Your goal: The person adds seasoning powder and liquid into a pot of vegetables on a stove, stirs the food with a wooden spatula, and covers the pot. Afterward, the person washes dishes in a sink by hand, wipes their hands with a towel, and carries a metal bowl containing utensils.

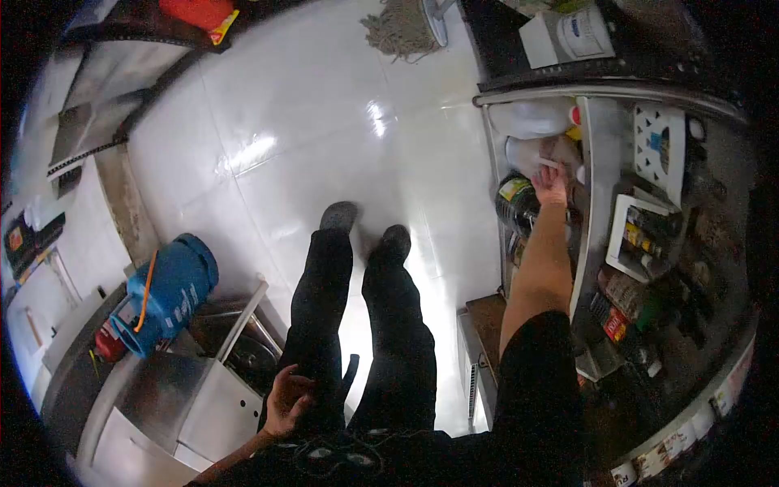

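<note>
My right hand [551, 183] reaches into the lower shelf on the right, its fingers at a pale container [531, 154] with a light handle or rim. Whether the fingers grip it is hard to make out. Just below the hand lies a dark bottle [516, 203] with a green and yellow label. Beyond, a translucent jug [531, 118] with a red cap rests on the same shelf. My left hand [290, 401] hangs over my left thigh, fingers loosely curled and apart, holding nothing.
A blue gas cylinder [174, 292] with an orange hose stands at the left. A metal shelf rail [596, 195] runs beside my right forearm, with white baskets [641, 235] and bottles beyond it. A mop head [402, 31] lies on the white tiled floor [300, 122].
</note>
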Demonstrator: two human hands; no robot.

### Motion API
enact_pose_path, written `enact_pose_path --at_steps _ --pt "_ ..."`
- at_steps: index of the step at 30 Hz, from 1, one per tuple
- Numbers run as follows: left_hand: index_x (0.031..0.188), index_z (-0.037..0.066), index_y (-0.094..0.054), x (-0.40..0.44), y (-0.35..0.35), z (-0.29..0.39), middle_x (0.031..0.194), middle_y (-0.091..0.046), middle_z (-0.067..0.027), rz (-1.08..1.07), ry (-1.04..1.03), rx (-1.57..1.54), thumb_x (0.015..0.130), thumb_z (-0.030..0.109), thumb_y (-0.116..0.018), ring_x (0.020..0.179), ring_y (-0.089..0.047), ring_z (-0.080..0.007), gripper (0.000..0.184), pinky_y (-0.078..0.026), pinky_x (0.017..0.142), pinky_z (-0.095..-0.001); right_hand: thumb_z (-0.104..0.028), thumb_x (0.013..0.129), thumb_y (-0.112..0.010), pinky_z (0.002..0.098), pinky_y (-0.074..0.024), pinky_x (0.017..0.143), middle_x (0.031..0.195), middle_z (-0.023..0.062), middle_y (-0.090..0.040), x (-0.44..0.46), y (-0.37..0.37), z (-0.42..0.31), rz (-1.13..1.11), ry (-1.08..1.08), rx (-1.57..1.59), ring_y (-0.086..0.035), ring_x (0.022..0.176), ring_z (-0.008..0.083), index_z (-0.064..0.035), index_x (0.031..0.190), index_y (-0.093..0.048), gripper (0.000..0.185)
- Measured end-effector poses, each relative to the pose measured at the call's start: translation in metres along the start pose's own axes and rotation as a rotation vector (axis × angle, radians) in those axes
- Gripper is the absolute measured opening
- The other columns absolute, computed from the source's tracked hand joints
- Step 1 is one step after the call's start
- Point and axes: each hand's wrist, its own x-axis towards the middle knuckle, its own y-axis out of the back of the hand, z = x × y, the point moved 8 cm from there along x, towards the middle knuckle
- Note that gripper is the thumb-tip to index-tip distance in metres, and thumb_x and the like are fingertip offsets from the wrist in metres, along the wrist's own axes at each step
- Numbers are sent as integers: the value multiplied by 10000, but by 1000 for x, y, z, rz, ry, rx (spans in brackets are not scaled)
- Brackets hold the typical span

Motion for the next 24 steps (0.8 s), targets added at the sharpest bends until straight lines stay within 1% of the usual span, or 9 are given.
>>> enact_pose_path --at_steps 3,7,10,12,13,14,16,20,24 --pt "1343 62 -254 -1 0 -5 1068 -516 -123 0 109 -38 858 1 -518 894 -548 -154 556 -475 758 -291 -434 870 -484 475 -298 940 1088 -25 -530 -5 6 -7 197 -100 -112 -492 1000 158 -201 1228 -466 427" --pt "1338 62 -260 3 -3 2 1065 -520 -124 -19 120 -64 861 -2 -504 902 -550 -155 539 -483 754 -289 -402 909 -430 429 -382 890 956 15 -571 -29 -1 -12 206 -162 -272 -552 839 140 -170 1268 -430 428" --pt "1336 60 -262 9 -6 6 1065 -522 -127 3 134 -72 854 -4 -515 926 -545 -161 549 -474 766 -290 -294 891 -463 340 -461 738 934 63 -591 -12 35 15 122 87 -1212 -568 820 158 -118 1176 -509 338" --pt "1333 51 -263 13 -8 16 1069 -523 -130 2 124 10 849 -10 -521 944 -540 -171 551 -468 780 -296 -188 855 -495 315 -495 663 1024 127 -604 -16 27 61 65 693 -2326 -587 915 210 -91 1080 -576 258" --pt "1331 46 -264 16 -8 19 1071 -523 -131 0 119 56 847 -13 -524 952 -538 -176 552 -465 787 -298 -205 857 -480 449 -424 881 1235 153 -490 -69 -6 75 -273 433 -1942 -489 1110 298 -117 1170 -522 327" --pt "1327 41 -267 18 -6 18 1072 -523 -132 -5 119 86 844 -10 -532 960 -536 -180 553 -462 795 -303 -244 857 -483 618 -189 1008 1399 118 -302 -110 -27 81 -246 321 -2308 -185 1330 324 -156 1189 -523 346" --pt "1320 31 -274 17 -3 13 1074 -523 -134 -4 120 145 838 -6 -548 974 -531 -187 555 -456 813 -311 -266 857 -474 655 -81 1002 1464 72 -98 -90 4 92 -275 486 -2652 -7 1351 325 -184 1236 -497 389" --pt "1306 15 -286 14 0 5 1067 -528 -132 50 197 92 834 11 -567 970 -532 -184 550 -477 785 -304 -260 878 -449 622 -57 1022 1498 69 18 -63 59 98 -208 572 -3118 46 1370 303 -201 1352 -373 484" --pt "1299 5 -290 15 1 10 1051 -536 -132 54 238 88 837 43 -581 933 -545 -179 547 -494 738 -289 -315 909 -418 546 -131 1057 1496 60 16 -55 69 81 -293 30 -2871 18 1372 271 -223 1361 -356 466"
